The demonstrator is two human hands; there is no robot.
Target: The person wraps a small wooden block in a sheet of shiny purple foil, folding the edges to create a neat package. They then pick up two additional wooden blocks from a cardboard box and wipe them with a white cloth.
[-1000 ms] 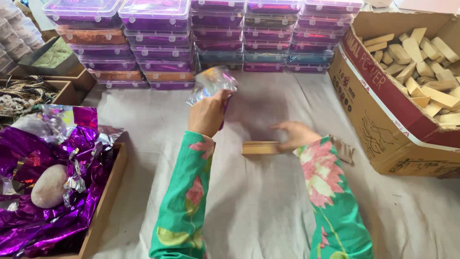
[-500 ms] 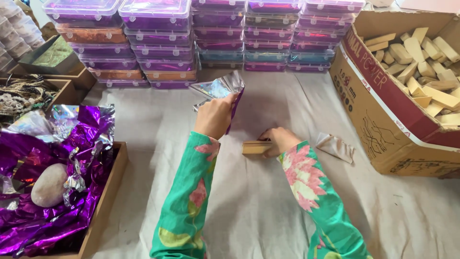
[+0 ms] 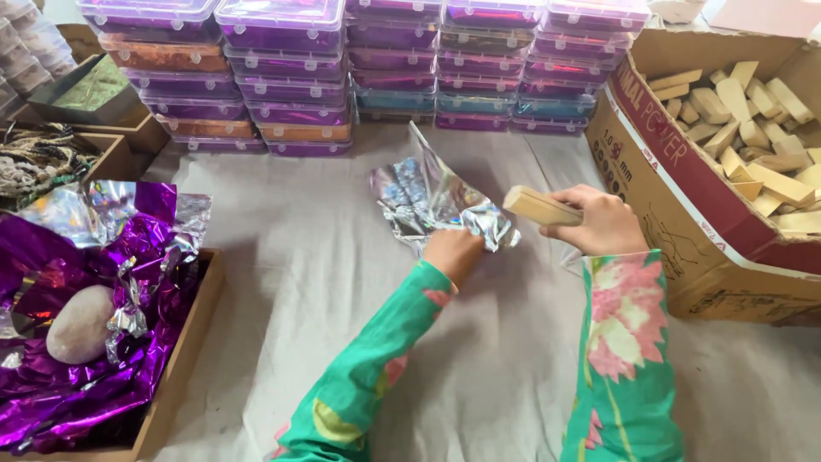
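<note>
My left hand (image 3: 453,253) presses a crumpled sheet of shiny silver foil (image 3: 432,197) down on the grey cloth in the middle of the table. Just to its right, my right hand (image 3: 600,224) holds a pale wooden block (image 3: 540,206) lifted off the cloth, its free end pointing left over the foil's edge. Both arms wear green sleeves with pink flowers.
A large cardboard box (image 3: 684,214) full of wooden blocks (image 3: 753,128) stands at the right. Stacked clear plastic boxes (image 3: 342,77) with purple contents line the back. At the left, a shallow box (image 3: 184,359) holds purple foil (image 3: 68,342) and a smooth stone (image 3: 79,323).
My left hand brought the foil down from the air onto the cloth and spread it. My right hand lifted the wooden block off the table and moved it right.
</note>
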